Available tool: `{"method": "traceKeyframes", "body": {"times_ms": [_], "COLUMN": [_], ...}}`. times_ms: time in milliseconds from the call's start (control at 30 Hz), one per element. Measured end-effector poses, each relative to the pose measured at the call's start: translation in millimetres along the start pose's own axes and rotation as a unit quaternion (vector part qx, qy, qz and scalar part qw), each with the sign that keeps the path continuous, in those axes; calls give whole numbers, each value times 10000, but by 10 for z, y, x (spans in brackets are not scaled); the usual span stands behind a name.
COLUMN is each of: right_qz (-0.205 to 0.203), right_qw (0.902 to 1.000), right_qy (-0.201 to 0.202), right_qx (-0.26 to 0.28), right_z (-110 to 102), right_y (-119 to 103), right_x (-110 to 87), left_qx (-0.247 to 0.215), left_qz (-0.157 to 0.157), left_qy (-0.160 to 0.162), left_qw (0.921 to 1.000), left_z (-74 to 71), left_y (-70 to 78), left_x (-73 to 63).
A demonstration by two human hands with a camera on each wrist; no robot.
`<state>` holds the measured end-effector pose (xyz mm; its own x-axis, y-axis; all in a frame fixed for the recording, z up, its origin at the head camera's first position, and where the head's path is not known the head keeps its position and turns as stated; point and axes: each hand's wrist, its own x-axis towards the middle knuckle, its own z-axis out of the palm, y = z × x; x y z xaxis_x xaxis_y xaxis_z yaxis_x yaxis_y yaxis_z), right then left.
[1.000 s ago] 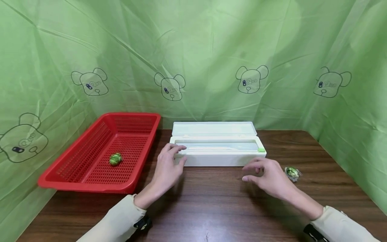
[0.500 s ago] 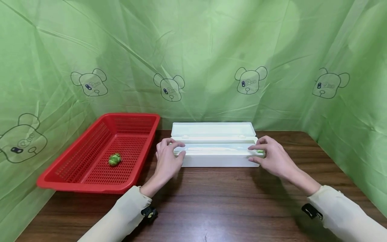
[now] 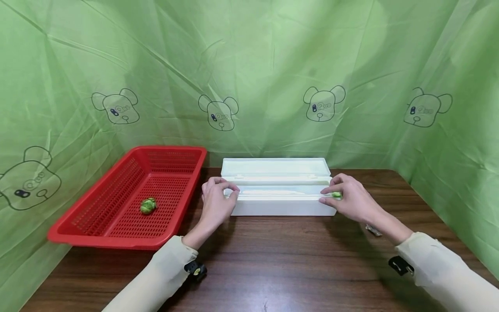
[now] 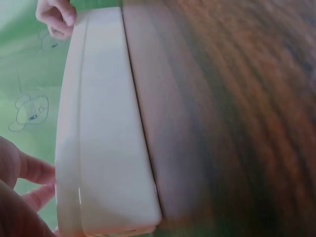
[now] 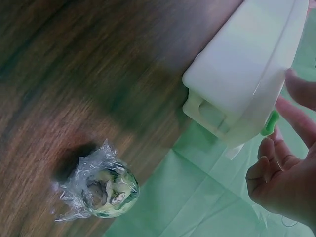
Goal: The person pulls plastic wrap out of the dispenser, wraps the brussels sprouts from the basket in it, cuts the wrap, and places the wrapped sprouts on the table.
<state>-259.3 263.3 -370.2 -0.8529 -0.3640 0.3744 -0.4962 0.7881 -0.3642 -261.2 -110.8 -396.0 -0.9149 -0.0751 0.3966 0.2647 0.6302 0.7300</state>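
Observation:
A white cling film dispenser [image 3: 284,208] stands at the back of the table, its lid [image 3: 275,166] tipped back. Clear cling film [image 3: 273,190] stretches along its front edge. At the left end, my left hand [image 3: 216,203] pinches the film's edge between thumb and fingers. Over the right end, my right hand [image 3: 352,200] has thumb and index finger around the film's edge, beside the green slide cutter [image 5: 270,123]. The fingertips' exact contact is hard to see. A film-wrapped Brussels sprout [image 5: 116,191] lies on the table, mostly hidden behind my right wrist in the head view.
To the left is a red perforated basket [image 3: 113,241] with one bare Brussels sprout [image 3: 148,206] inside. Green cloth [image 3: 265,78] printed with bear faces hangs behind and at the sides. The brown wood-grain table [image 3: 273,260] extends toward me.
My right hand has moved from in front of the dispenser up to its right end, covering the wrapped sprout. My left thumb and fingers have drawn together at the left end.

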Motion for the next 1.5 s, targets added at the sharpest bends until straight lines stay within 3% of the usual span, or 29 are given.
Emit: {"method": "traceKeyframes", "body": {"times_ms": [433, 600, 767, 1000, 1133, 1500], "right_qz": [417, 216, 149, 86, 132, 317], "right_qw": [9981, 9988, 9988, 9990, 9989, 9977], "right_qy": [-15, 126, 94, 10, 102, -108], "right_qx": [462, 432, 462, 445, 432, 582], "right_z": [-29, -12, -8, 24, 33, -5], "right_y": [29, 54, 57, 72, 85, 127], "right_x": [111, 166, 216, 277, 328, 370], "left_qx": [261, 278, 76, -160, -164, -278], "left_qz": [-62, -91, 16, 92, 65, -181], "left_qy": [126, 176, 298, 237, 247, 472], "left_qw": [9996, 9994, 9995, 9995, 9995, 9983], "left_z": [-1, 4, 14, 13, 5, 18], "left_y": [67, 68, 54, 42, 46, 44], "left_x": [72, 100, 142, 163, 165, 220]}}
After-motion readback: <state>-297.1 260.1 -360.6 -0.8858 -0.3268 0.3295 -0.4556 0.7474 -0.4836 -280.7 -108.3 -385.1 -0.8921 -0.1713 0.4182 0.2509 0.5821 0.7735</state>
